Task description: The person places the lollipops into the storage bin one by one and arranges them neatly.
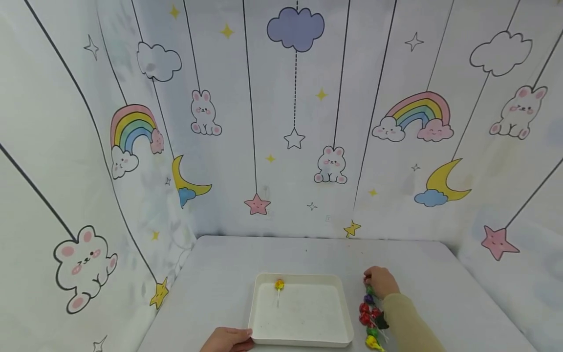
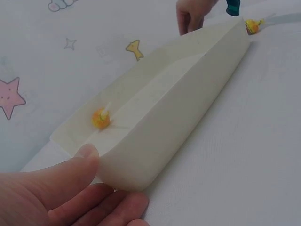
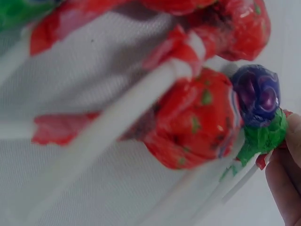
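Observation:
My left hand (image 1: 227,340) grips the near left corner of a white tray (image 1: 303,342), thumb at the rim and fingers against the outside in the left wrist view. One yellow-wrapped lollipop (image 1: 279,284) lies inside the tray, near its far left corner. To the tray's right, my right hand (image 1: 381,282) pinches a red lollipop (image 1: 366,280) at the far end of a row; the fingers partly cover it. Close by are a green lollipop (image 3: 265,134) and a purple lollipop (image 3: 256,94). Red lollipops (image 3: 195,120) lie nearer the wrist.
The row's near end has a green lollipop (image 1: 372,332) and a yellow lollipop (image 1: 373,343). A dark object (image 1: 381,321) is at the right wrist. White walls with printed rabbits, clouds and stars surround the white table (image 1: 220,274) at the back and sides.

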{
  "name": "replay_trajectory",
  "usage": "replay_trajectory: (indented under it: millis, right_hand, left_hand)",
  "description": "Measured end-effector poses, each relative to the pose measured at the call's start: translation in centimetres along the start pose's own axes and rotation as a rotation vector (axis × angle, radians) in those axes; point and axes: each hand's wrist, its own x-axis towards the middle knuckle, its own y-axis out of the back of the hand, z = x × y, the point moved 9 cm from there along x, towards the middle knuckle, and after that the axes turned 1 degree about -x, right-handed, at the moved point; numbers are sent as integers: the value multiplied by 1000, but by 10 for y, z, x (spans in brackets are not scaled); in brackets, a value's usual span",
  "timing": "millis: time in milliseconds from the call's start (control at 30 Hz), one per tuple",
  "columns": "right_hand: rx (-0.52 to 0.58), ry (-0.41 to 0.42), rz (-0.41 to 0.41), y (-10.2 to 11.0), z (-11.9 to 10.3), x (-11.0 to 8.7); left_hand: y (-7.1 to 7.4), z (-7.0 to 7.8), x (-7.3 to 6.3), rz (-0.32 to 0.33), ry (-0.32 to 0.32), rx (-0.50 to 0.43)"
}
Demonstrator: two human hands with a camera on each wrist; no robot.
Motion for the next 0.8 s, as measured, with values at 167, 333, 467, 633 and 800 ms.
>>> replay_trajectory:
  millis: [167, 333, 467, 633, 800]
  right_hand:
    - [18, 10, 29, 18, -3, -3]
    - [31, 62, 71, 38, -15, -5]
    - [96, 77, 99, 49, -26, -5]
    - [258, 27, 135, 56, -39, -8]
    - [351, -19, 155, 53, -57, -10]
  left_hand:
    - [0, -2, 4, -2, -1, 7]
    - [-1, -5, 6, -35, -7, 12]
    - [-1, -7, 6, -55, -15, -4]
    - [-1, -8, 8, -74, -32, -18]
    - [-1, -6, 6, -74, -34, -27]
